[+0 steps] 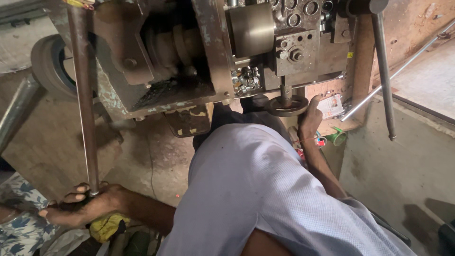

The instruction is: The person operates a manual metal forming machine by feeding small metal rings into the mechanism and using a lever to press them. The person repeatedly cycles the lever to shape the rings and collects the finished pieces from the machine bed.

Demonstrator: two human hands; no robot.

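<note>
My left hand (80,208) is at the lower left, fingers closed around the near end of a long rusty steel rod (84,95) that runs up to the machine's top left. A yellow cloth-like lump (106,226) lies just under that hand. My right hand (310,116) reaches forward past my light blue shirt (265,189). It grips the right rim of a small round handwheel (286,105) under the worn metal machine (204,57). A red thread circles the right wrist.
A second lever rod (384,71) hangs at the right of the machine, and a thin bright bar (393,73) slants behind it. Several nuts sit in a tray (246,78). Floral fabric of another person (19,227) shows at the lower left. Concrete floor lies below.
</note>
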